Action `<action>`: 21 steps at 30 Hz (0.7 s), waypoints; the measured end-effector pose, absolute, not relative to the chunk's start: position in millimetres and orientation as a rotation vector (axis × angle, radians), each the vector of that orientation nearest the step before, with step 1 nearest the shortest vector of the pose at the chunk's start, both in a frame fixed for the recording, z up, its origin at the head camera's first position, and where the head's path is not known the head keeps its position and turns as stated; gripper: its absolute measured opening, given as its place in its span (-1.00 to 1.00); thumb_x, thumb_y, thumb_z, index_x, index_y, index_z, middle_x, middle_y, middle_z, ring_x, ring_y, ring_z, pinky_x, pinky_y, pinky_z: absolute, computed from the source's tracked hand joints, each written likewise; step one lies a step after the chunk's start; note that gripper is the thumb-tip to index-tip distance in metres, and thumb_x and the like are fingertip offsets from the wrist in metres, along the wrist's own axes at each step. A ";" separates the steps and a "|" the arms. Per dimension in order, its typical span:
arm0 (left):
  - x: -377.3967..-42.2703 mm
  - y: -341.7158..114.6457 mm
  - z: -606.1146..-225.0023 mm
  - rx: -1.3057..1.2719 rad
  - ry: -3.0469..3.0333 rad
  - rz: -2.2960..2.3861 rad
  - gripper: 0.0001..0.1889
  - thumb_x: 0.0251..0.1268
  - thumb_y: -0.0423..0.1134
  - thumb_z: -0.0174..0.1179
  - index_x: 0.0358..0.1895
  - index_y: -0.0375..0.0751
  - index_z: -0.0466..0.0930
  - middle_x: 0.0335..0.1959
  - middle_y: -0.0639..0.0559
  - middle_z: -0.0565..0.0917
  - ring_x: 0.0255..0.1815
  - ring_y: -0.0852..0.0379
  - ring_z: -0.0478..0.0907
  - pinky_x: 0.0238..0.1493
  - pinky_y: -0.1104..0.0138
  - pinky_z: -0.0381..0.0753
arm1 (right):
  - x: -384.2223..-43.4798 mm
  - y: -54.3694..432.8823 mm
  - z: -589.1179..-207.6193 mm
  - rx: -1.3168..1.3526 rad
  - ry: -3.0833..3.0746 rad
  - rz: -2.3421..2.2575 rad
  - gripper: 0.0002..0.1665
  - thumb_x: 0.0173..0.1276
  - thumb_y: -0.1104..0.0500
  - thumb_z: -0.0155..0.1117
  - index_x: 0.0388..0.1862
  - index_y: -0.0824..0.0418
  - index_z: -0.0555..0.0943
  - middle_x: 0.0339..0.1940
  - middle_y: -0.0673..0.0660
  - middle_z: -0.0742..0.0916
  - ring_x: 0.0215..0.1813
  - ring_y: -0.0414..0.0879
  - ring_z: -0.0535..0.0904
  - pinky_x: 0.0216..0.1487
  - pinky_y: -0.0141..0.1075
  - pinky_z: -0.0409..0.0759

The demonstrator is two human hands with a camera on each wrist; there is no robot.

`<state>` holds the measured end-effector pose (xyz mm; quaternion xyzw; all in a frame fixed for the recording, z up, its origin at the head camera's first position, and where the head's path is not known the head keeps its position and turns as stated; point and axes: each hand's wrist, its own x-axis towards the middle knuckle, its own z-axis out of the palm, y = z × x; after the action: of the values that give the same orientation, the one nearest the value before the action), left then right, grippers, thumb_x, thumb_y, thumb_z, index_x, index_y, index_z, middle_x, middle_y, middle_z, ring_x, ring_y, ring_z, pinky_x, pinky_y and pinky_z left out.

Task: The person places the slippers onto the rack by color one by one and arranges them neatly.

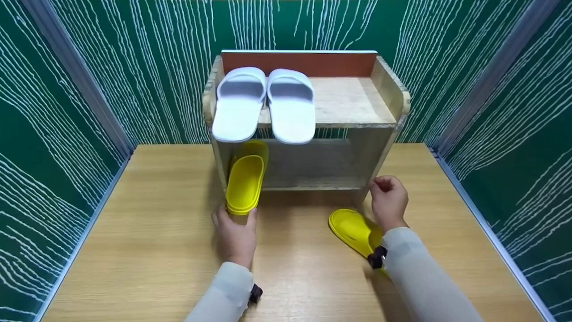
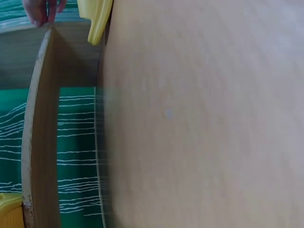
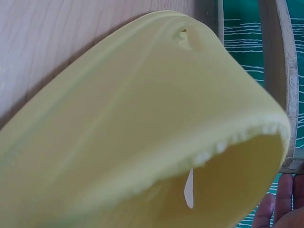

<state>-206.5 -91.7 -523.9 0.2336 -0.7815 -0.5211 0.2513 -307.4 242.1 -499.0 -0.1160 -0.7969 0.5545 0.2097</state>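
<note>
Yellow slipper, one (image 1: 245, 181): at the left end of the shoe rack's (image 1: 348, 96) lower level, toe inward, heel jutting past the front edge and pinched between thumb and fingers of the left hand (image 1: 237, 237). Right hand (image 1: 389, 201): fingers bent at the rack's right side panel, whether pinching it cannot be told; second yellow slipper (image 1: 351, 227) below on the wooden table (image 1: 170, 214), partly hidden by the right forearm. White slippers (image 1: 292, 116), one pair: side by side on the rack's upper level, left half, heels overhanging the front.
</note>
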 end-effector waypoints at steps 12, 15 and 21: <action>-224.4 -90.4 -519.3 0.644 -2.123 -1.413 -0.16 0.21 -0.03 0.56 0.48 -0.15 0.33 0.32 -0.09 0.46 0.29 -0.12 0.53 0.34 -0.09 0.53 | -307.9 242.5 -501.7 -0.281 -2.181 1.529 -0.85 0.48 0.28 0.37 -0.07 0.34 0.65 -0.20 0.09 0.67 -0.16 -0.14 0.55 -0.13 -0.50 0.54; -228.2 -91.2 -517.7 0.641 -2.120 -1.426 -0.18 0.22 -0.02 0.56 0.47 -0.12 0.34 0.30 -0.07 0.48 0.25 -0.10 0.55 0.33 -0.09 0.54 | -308.3 242.5 -502.1 -0.274 -2.177 1.525 -0.87 0.48 0.29 0.37 -0.08 0.34 0.65 -0.21 0.08 0.66 -0.16 -0.14 0.55 -0.13 -0.50 0.53; -234.8 -94.8 -516.3 0.627 -2.132 -1.441 -0.20 0.22 0.00 0.55 0.45 -0.12 0.34 0.27 -0.07 0.48 0.24 -0.10 0.55 0.35 -0.06 0.53 | -308.9 242.5 -501.9 -0.280 -2.172 1.516 -0.87 0.47 0.30 0.37 -0.09 0.34 0.65 -0.22 0.09 0.67 -0.17 -0.14 0.55 -0.14 -0.50 0.53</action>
<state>-234.8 -94.8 -516.3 0.2294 -0.7805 -0.5278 0.2441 -308.9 242.5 -501.9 -0.1022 -0.7922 0.5531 0.2368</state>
